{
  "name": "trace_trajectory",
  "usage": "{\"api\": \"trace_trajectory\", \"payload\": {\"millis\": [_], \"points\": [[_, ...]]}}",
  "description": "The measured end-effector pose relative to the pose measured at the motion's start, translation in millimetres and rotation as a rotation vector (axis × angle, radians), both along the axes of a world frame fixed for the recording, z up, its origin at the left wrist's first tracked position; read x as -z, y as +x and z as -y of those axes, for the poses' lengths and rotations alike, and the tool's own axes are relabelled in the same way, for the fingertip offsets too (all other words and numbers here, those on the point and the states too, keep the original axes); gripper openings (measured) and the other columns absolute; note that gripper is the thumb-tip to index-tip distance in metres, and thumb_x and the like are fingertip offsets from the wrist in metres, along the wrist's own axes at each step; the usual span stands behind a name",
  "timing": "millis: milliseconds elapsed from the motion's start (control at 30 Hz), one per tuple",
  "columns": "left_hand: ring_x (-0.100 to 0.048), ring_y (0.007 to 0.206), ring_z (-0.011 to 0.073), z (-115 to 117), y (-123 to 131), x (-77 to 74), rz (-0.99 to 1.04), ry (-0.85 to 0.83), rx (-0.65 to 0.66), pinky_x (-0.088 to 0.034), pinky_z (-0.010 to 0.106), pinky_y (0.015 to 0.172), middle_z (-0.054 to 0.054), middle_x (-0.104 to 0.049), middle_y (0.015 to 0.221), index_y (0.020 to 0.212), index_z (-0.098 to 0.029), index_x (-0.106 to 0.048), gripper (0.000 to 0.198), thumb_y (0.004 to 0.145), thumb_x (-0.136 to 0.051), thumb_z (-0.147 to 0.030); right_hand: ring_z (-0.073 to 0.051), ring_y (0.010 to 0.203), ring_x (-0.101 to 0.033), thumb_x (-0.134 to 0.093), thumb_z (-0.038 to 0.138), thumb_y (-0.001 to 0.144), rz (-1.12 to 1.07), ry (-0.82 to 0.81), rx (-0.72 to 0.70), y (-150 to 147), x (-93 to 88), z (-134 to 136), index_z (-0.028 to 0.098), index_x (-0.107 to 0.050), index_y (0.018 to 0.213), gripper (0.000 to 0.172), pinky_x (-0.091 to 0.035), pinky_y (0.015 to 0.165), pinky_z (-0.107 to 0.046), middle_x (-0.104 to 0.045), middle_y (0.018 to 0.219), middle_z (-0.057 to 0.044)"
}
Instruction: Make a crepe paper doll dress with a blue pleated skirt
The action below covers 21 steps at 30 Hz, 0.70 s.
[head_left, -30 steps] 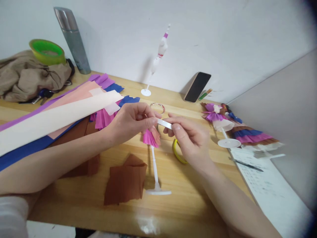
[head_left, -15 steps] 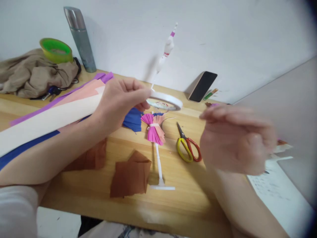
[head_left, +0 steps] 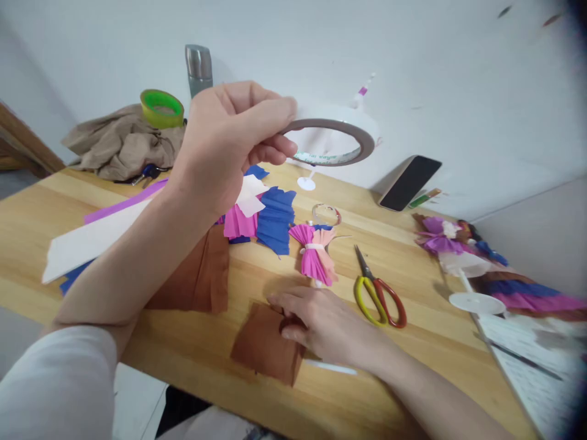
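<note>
My left hand (head_left: 232, 137) is raised above the wooden table (head_left: 413, 342), its fingers closed on a white roll of tape (head_left: 337, 142). Down on the table, my right hand (head_left: 316, 324) presses its fingers on a folded brown crepe paper piece (head_left: 266, 345). Under that hand lies a white doll stand; its pink and peach paper skirt (head_left: 315, 261) shows just beyond the fingers. Yellow and red scissors (head_left: 378, 290) lie to the right of the skirt.
Blue, pink, purple and white paper strips (head_left: 270, 217) spread across the left of the table. A green tape roll (head_left: 161, 107) sits on a beige cloth at the back by a steel flask (head_left: 199, 66). A phone (head_left: 409, 182) leans on the wall. A dressed paper doll (head_left: 463, 256) lies at right.
My left hand has lifted the tape roll up and away from the skirt. My right hand dropped from mid-air onto the brown paper. The view has swung to the right.
</note>
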<state>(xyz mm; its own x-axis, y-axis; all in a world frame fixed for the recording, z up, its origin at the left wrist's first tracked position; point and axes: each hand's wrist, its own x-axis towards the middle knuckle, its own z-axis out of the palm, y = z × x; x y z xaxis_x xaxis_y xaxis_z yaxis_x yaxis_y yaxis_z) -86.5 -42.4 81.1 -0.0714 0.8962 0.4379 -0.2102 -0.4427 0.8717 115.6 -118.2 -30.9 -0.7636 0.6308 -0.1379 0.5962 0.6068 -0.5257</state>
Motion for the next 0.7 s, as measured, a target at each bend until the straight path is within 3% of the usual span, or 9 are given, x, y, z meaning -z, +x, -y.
{"api": "trace_trajectory", "payload": {"millis": [100,233,367,467,567,633,700], "points": [[-0.062,0.048,0.0088,-2,-3,-2.4,0.066,0.009,0.004,-0.048,0.015,0.048,0.001,-0.063,0.05,0.064,-0.009,-0.06,0.017,0.081,-0.062,-0.006,-0.016,0.078,-0.063,-0.063,0.007,0.079,0.014,-0.077,-0.01,-4,-1.7,-1,0.019,-0.071,0.095,0.02,-0.043,0.067,-0.025,-0.07,0.086,-0.004],[-0.06,0.047,0.0072,-2,-9,-7.8,0.089,0.008,-0.027,-0.047,0.014,0.047,0.0,-0.06,0.051,0.063,-0.01,-0.06,0.019,0.081,-0.063,-0.007,-0.012,0.068,-0.059,-0.064,0.011,0.081,-0.195,-0.193,0.094,-12,-7.3,-4,0.017,-0.07,0.079,0.008,-0.043,0.061,-0.022,-0.065,0.074,-0.001],[-0.06,0.049,0.0073,-2,-16,-13.4,0.112,0.005,-0.063,-0.048,0.014,0.047,0.0,-0.056,0.052,0.06,-0.011,-0.059,0.023,0.082,-0.063,-0.007,-0.012,0.066,-0.059,-0.062,0.017,0.086,-0.329,-0.14,0.169,-24,-13.2,-13,0.016,-0.069,0.083,0.008,-0.044,0.06,-0.022,-0.065,0.075,-0.002],[-0.059,0.049,0.007,-3,-19,-17.2,0.142,0.008,-0.067,-0.047,0.013,0.046,-0.001,-0.053,0.05,0.06,-0.01,-0.059,0.025,0.085,-0.061,-0.007,-0.018,0.082,-0.063,-0.06,0.024,0.089,-0.172,0.045,0.094,-31,-15.2,-35,0.016,-0.071,0.096,0.015,-0.05,0.074,-0.03,-0.068,0.092,-0.008],[-0.059,0.05,0.0063,-2,-21,-20.2,0.151,0.018,-0.074,-0.046,0.014,0.047,0.0,-0.057,0.054,0.06,-0.009,-0.058,0.026,0.086,-0.06,-0.006,-0.028,0.111,-0.059,-0.058,0.021,0.089,0.092,0.245,0.097,-37,-11.1,-62,0.015,-0.073,0.092,0.016,-0.047,0.092,-0.042,-0.061,0.123,-0.016],[-0.059,0.052,0.0056,-2,-23,-21.7,0.148,0.025,-0.07,-0.046,0.013,0.047,0.001,-0.061,0.059,0.061,-0.009,-0.059,0.026,0.087,-0.059,-0.007,-0.029,0.106,-0.061,-0.06,0.016,0.086,0.218,0.239,0.083,-40,-5.4,-77,0.014,-0.073,0.091,0.014,-0.048,0.091,-0.043,-0.064,0.116,-0.018],[-0.06,0.053,0.0052,-2,-25,-22.7,0.144,0.017,-0.062,-0.046,0.012,0.048,0.002,-0.063,0.062,0.064,-0.009,-0.06,0.025,0.088,-0.058,-0.007,-0.028,0.106,-0.063,-0.059,0.013,0.086,0.194,0.199,0.055,-43,-0.1,-86,0.014,-0.073,0.093,0.016,-0.048,0.092,-0.04,-0.067,0.112,-0.017]]}}
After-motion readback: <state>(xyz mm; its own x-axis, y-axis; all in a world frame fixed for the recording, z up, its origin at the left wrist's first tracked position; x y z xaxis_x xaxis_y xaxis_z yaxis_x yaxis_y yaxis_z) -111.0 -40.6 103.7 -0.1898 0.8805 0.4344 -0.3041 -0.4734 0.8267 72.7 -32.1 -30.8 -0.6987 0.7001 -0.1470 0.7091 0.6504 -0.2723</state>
